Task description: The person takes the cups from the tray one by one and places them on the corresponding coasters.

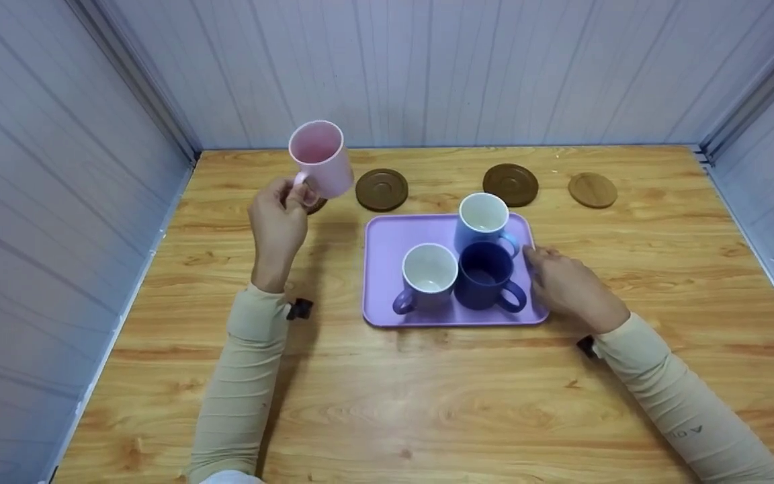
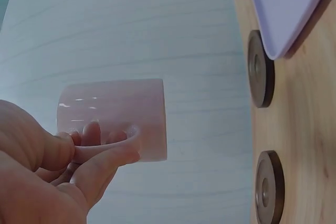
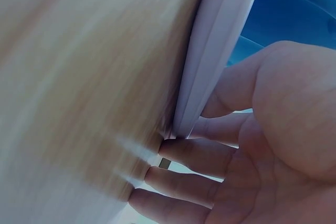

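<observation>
My left hand (image 1: 278, 232) pinches the handle of a pink mug (image 1: 330, 168) between thumb and fingers. It holds the mug in the air, tilted, above the far left of the table. A mostly hidden brown coaster (image 1: 318, 207) lies behind that hand. At the tray's right edge, my right hand (image 1: 570, 286) grips the rim, thumb over it and other fingertips low against the tabletop. The lilac tray (image 1: 383, 238) carries a light blue mug (image 1: 483, 218), a dark blue mug (image 1: 484, 275) and a white-lined mug with a purple handle (image 1: 429, 272), standing upright and close together.
Behind the tray lie two dark brown round coasters (image 1: 381, 189) and, farther right, a lighter wooden coaster (image 1: 592, 189). Pale panelled walls (image 1: 414, 74) enclose the back and both sides of the wooden table (image 1: 387, 410).
</observation>
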`<state>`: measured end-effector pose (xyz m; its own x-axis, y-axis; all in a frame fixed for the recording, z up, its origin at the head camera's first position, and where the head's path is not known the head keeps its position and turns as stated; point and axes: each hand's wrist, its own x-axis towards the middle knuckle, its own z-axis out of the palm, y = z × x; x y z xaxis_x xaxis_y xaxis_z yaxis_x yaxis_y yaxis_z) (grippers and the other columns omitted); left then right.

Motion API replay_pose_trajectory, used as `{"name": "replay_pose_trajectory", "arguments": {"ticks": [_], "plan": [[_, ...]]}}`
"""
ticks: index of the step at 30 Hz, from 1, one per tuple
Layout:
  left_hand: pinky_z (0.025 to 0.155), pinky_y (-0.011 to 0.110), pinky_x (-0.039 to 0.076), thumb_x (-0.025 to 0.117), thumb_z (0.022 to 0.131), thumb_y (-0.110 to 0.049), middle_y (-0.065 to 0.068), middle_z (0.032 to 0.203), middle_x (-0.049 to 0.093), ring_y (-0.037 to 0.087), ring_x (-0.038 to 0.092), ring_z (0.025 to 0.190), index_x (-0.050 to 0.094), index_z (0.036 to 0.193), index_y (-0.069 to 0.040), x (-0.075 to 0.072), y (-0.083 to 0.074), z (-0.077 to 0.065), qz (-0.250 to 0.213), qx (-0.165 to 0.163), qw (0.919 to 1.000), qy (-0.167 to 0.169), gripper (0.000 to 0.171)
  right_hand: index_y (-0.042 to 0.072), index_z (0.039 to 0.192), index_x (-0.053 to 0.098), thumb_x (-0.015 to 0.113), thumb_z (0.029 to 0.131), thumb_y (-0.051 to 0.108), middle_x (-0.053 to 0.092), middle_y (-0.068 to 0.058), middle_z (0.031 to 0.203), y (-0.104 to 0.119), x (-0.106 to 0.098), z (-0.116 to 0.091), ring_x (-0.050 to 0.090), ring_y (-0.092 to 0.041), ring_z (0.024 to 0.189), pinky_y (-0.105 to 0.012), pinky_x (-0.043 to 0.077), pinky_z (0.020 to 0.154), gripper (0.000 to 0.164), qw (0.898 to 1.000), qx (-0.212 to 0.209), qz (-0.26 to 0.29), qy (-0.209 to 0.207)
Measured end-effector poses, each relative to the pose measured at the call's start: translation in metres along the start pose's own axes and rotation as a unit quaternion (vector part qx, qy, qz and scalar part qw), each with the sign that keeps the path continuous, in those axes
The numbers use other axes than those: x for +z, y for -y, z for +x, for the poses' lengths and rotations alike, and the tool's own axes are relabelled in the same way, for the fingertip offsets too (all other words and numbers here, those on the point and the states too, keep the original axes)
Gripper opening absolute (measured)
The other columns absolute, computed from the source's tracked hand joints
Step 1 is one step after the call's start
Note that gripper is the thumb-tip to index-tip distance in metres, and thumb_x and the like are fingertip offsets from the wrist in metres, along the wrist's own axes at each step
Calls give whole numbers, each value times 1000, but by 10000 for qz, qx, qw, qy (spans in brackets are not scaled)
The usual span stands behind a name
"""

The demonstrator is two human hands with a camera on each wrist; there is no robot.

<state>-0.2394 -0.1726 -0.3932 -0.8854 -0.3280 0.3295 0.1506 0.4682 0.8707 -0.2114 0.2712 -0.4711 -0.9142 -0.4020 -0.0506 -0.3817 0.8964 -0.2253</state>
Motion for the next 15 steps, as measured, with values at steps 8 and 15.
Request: {"name": "replay_pose_trajectory", "arguments": {"ticks": [8, 15], "plan": [[79, 24, 51, 61, 103, -9, 10, 92, 74, 15, 69, 88, 74, 100, 1, 1, 2, 20, -42, -271, 9991, -337, 17, -9, 149, 46, 52, 99, 10, 53, -33, 145, -2, 2, 1, 51, -53, 133, -68, 45, 102, 55, 10000, 31, 27, -42], [79, 26, 55, 58, 104, -10, 10, 94, 74, 16, 71, 90, 74, 103, 0, 4, 14, 31, -32, -462, 9972, -585, 18, -10, 150, 46, 50, 99, 10, 52, -34, 145, -2, 2, 2, 49, -55, 134, -68, 43, 105, 54, 10000, -4, -15, -25]]}}
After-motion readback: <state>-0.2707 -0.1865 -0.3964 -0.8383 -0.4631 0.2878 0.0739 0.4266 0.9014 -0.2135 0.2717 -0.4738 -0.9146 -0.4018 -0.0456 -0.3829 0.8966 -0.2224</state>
